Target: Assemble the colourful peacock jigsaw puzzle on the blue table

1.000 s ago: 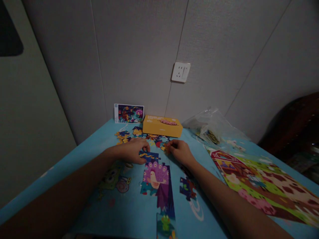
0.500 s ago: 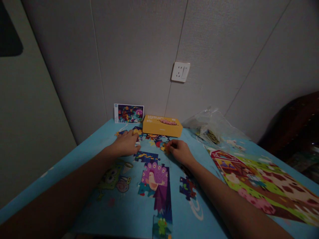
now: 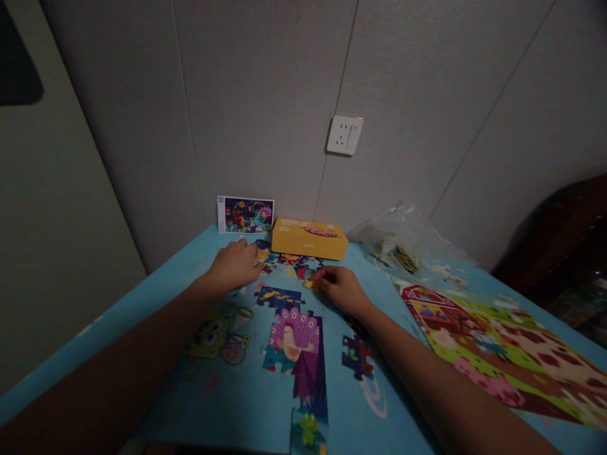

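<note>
My right hand [image 3: 342,289] is closed in a pinch on a yellow-orange puzzle piece [image 3: 310,282], at the near edge of the loose pieces. Further left, my left hand [image 3: 234,264] lies palm down at the pile of loose puzzle pieces [image 3: 287,260], fingers partly spread and tips partly hidden. Nearer to me lies a joined section with a purple peacock [image 3: 296,338], running down to a green frog piece [image 3: 308,431]. A dark blue joined strip [image 3: 279,297] sits just above the peacock. By my right forearm is a small dark blue and red cluster [image 3: 356,357].
Behind the pieces stands a yellow box [image 3: 309,240], with a picture card [image 3: 246,215] leaning on the wall beside it. A clear plastic bag [image 3: 403,243] holding pieces lies at back right. A farm-scene puzzle [image 3: 497,354] covers the right side of the blue tablecloth [image 3: 227,407].
My left hand has drawn slightly left, uncovering more of the loose pieces. My right hand has barely shifted, still pinching the piece.
</note>
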Motion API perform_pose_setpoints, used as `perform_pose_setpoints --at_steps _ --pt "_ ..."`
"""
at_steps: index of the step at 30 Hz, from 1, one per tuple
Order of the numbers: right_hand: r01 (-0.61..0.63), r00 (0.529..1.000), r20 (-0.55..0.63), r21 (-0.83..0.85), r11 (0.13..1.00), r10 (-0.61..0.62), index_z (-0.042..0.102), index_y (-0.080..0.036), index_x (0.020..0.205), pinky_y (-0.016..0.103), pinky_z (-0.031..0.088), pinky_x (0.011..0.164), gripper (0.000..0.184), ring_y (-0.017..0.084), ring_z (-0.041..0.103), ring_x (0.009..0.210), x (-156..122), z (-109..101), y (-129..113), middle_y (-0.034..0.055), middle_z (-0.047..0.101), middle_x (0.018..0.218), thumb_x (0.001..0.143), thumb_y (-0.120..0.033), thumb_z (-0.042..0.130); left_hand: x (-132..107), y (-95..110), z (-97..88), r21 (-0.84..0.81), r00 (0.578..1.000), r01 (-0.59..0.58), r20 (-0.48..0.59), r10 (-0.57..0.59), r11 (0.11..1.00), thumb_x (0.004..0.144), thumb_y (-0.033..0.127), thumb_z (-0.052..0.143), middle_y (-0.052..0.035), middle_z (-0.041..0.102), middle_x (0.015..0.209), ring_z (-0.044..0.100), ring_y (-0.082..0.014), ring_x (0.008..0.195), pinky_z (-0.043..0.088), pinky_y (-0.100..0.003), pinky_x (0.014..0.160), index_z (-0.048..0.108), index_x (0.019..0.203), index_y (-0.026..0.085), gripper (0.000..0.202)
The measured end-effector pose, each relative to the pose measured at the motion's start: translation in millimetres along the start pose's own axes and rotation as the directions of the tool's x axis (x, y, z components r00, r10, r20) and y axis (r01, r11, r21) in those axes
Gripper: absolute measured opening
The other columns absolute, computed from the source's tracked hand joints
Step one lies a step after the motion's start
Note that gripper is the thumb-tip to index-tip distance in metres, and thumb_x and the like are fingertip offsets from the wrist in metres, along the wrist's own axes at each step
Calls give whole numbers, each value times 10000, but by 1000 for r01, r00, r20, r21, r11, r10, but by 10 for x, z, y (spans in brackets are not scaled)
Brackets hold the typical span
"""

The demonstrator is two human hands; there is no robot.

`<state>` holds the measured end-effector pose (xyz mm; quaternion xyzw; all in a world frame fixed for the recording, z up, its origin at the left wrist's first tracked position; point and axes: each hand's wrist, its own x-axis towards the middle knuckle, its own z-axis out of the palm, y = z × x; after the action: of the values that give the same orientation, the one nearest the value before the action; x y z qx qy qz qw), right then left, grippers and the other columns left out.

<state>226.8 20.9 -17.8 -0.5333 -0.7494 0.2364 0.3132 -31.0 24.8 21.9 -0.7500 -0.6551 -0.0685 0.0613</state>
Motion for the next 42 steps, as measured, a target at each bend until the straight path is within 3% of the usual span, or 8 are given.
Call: perform_pose_setpoints --at_steps 5,11,17,22,28,36,40,42 --pt "4 1000 22 11 1000 -4 664 -158 769 219 422 596 144 140 612 649 -11 -13 -26 32 694 726 767 -196 524 -22 -37 -21 24 981 34 192 -38 999 792 495 487 -202 641 1074 614 -344 975 491 -408 767 601 1096 128 490" --pt "12 1000 20 -21 1000 -11 671 -156 771 219 411 576 155 138 592 625 -23 -23 -64 34 689 714 769 -196 522 -51 50 -26 -9 979 -33 202 34 999 811 277 471 -170 680 972 645 -282 909 488 -347 741 645 933 149 248" --pt "31 999 15 -29 999 -30 668 -151 765 215 400 570 163 132 581 615 -20 -20 -56 33 682 703 772 -196 511 -101 -46 -114 10 969 47 243 -48 999 724 630 532 -229 646 1070 623 -371 962 496 -414 752 631 1036 123 604" --pt "28 999 24 -47 999 -27 677 -145 778 214 384 560 166 128 566 606 -20 -28 -80 32 679 699 760 -187 517 -112 -95 -136 16 957 -52 285 45 999 723 553 577 -221 646 1099 608 -356 1014 486 -387 800 605 1092 109 578" --pt "13 999 29 -24 1000 -13 679 -146 780 215 379 550 169 123 564 594 -21 -21 -90 24 678 695 752 -181 517 -138 42 -217 10 953 -5 302 2 1000 705 514 562 -199 671 1035 639 -328 930 498 -350 739 641 1016 111 516" --pt "46 999 27 -31 998 -45 672 -161 767 216 404 574 162 134 590 620 -12 -6 -26 31 694 714 756 -184 512 -85 -40 -163 42 984 159 80 -162 986 780 281 463 -206 680 972 646 -324 856 497 -361 667 678 978 132 329" --pt "47 999 25 -28 998 -46 669 -163 761 217 415 586 156 134 591 621 -7 1 -11 28 693 709 762 -197 516 -84 -38 -215 48 990 134 -50 -132 990 815 247 443 -178 689 900 612 -324 911 477 -375 727 692 936 144 295" --pt "43 999 27 -31 999 -42 670 -163 762 217 416 588 156 134 590 620 -10 0 -16 28 691 704 764 -202 519 -91 14 -246 -57 986 80 -145 -88 995 853 253 415 -137 698 890 607 -297 919 464 -368 772 693 928 163 301"
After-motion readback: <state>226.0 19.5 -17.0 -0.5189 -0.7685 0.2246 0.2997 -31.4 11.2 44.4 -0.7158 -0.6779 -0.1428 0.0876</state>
